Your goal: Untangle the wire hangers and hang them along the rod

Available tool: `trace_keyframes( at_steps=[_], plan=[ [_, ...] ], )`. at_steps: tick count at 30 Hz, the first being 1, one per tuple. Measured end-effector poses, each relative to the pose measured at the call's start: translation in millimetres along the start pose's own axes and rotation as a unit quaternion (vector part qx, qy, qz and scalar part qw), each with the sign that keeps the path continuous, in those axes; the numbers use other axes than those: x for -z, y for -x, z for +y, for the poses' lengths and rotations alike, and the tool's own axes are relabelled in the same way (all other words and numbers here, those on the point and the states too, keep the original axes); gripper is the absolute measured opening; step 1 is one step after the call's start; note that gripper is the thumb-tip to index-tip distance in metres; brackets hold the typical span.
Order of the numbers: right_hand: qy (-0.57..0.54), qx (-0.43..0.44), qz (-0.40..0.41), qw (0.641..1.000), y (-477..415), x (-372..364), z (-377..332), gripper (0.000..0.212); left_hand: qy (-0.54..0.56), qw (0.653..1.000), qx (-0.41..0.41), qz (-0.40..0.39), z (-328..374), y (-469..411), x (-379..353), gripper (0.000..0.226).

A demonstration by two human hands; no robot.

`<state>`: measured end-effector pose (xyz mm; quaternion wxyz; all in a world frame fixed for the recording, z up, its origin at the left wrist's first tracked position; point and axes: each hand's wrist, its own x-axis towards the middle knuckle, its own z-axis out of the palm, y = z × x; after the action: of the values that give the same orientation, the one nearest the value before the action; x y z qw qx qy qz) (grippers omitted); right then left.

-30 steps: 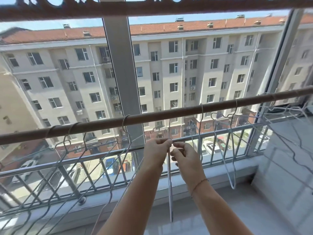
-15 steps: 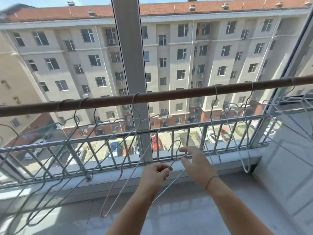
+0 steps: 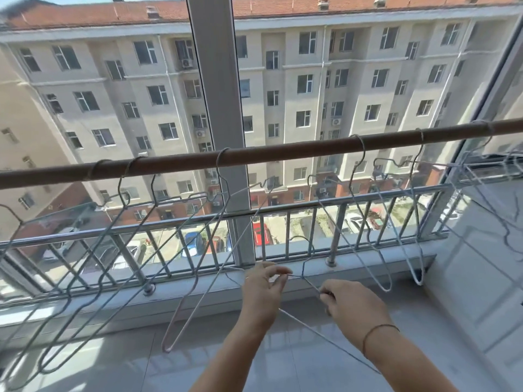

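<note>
**Desk:** Several wire hangers (image 3: 218,161) are on that brown rod (image 3: 283,152). Where exactly?

**Photographer:** Hooked along it on both sides of the grey window post (image 3: 218,80), hanging tilted in front of the metal railing (image 3: 368,198).

**Desk:** And the one being worked on?

**Photographer:** One loose hanger (image 3: 303,267) is held low, near the sill, below the rod and apart from it. Its hook points up, between the two hands.

**Desk:** How is it gripped?

**Photographer:** The left hand (image 3: 263,287) pinches the wire just beside the neck between thumb and fingertips. The right hand (image 3: 351,302), with a thin cord bracelet (image 3: 379,329) at the wrist, has its fingers curled round the wire arm just right of the neck. That arm runs down to the near right, passing the forearm.

**Desk:** Background?

**Photographer:** A pale apartment block (image 3: 311,80) with a red roof stands far across the way, with parked cars (image 3: 192,244) in the street below.
</note>
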<state>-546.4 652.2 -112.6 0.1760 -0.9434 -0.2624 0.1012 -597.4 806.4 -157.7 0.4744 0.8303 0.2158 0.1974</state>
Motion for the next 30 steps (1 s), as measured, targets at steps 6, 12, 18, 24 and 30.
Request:
trace_keyframes(
  at_steps=[6, 12, 18, 24, 30],
  plan=[
    [-0.266, 0.048, -0.011, 0.963, 19, 8, -6, 0.019, 0.132, 0.986, 0.08, 0.067, 35, 12, -1, 0.02],
    [-0.393, 0.093, 0.048, 0.913, 29, 30, -17, 0.016, 0.282, 0.956, 0.083, 0.001, 88, 29, 8, 0.008],
    [-0.491, 0.126, 0.101, 0.856, 26, 62, -33, 0.014, 0.302, 0.953, 0.024, 0.0, 129, 16, 25, 0.005],
    [-0.516, 0.147, 0.13, 0.834, 3, 86, -48, 0.019, 0.291, 0.956, -0.003, 0.026, 154, -14, 36, 0.006],
    [-0.516, 0.12, 0.108, 0.841, -18, 80, -50, 0.024, 0.265, 0.962, 0.047, 0.035, 149, -32, 33, 0.008]
  ],
)
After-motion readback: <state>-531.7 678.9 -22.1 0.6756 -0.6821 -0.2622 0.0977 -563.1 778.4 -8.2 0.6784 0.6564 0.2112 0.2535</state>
